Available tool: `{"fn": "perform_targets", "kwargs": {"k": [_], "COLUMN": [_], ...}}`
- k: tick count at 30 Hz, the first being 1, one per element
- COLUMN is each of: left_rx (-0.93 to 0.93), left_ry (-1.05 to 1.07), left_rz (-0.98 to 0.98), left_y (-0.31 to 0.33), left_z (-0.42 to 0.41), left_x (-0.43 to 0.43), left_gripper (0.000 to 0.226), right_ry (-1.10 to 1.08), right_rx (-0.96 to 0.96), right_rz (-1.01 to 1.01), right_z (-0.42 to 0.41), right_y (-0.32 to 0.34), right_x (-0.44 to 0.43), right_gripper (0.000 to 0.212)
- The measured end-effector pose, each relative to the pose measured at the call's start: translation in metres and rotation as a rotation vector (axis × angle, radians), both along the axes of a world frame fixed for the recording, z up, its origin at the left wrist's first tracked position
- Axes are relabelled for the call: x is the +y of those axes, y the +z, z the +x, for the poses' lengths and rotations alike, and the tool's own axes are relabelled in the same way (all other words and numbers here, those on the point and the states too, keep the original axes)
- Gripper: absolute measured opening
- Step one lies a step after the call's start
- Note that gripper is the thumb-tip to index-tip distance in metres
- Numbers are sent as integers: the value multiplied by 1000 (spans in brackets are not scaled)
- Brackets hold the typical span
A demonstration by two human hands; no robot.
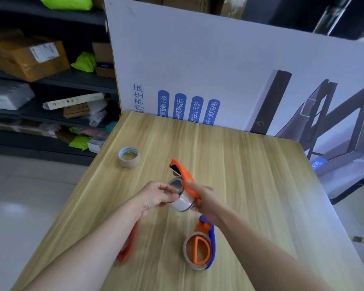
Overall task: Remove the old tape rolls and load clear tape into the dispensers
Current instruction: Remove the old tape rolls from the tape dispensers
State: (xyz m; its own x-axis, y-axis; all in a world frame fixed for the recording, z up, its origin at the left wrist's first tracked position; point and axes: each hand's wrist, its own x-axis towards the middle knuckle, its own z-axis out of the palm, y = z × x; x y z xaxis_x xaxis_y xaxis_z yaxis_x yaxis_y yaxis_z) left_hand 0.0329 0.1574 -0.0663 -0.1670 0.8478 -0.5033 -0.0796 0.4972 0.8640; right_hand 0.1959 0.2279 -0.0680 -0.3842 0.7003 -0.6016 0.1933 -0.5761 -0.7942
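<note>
Left hand pinches clear tape roll; right hand grips orange dispenser. Loading step, seemingly. Next: seat roll squarely on hub.

Left hand: bare, uncovered skin to fingertips. Right hand: bare likewise. Wrist behind each hand bare. Forearm behind each wrist bare, uncovered right back to frame edge. Left forearm slightly blurred; finer detail of nails and skin too soft to tell.
</note>
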Motion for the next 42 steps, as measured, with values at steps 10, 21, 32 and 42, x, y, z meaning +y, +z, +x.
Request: {"fn": "perform_targets", "kwargs": {"k": [10,21,32,42], "left_rx": [-234,-168,747,833], "left_ry": [131,82,-92,-236], "left_rz": [-24,79,216,233], "left_y": [43,65,61,54], "left_z": [-4,-11,-14,-6], "left_x": [0,2,12,9], "left_gripper": [38,78,94,100], "right_ry": [148,147,232,152], "right_rx": [226,326,122,-40], "right_rz": [80,120,185,232], "right_z": [6,-7,-15,-11], "right_y": [40,63,65,55], "right_x": [6,6,13,13], "right_gripper": [22,22,63,41]}}
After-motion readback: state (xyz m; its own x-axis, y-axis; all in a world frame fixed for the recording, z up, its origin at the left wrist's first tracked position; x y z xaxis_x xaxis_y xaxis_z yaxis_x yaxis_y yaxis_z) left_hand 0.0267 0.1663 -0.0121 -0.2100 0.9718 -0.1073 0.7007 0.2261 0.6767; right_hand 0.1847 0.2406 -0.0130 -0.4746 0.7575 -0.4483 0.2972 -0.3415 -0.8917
